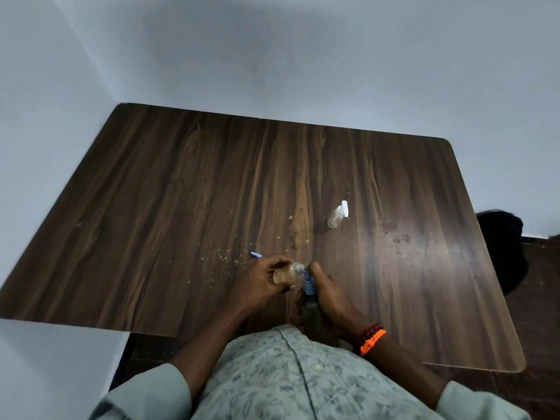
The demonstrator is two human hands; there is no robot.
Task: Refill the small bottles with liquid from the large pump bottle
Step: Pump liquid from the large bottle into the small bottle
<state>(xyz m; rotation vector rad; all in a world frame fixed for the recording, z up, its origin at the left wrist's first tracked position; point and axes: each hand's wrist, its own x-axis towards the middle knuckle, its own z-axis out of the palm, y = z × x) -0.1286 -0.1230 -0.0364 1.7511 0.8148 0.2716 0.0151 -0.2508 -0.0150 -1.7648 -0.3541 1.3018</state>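
The large pump bottle (pixel 313 313) is standing at the near edge of the table (pixel 181 192), its blue pump head (pixel 309 283) meeting the open neck of a small bottle (pixel 288 274) tilted sideways. The left hand (pixel 263 283) is gripping this small bottle; the right hand (pixel 327 295) is wrapping around the pump bottle. A blue cap (pixel 256 254) is lying just beyond the left hand. A second small bottle (pixel 337 216), white-capped, is lying farther back.
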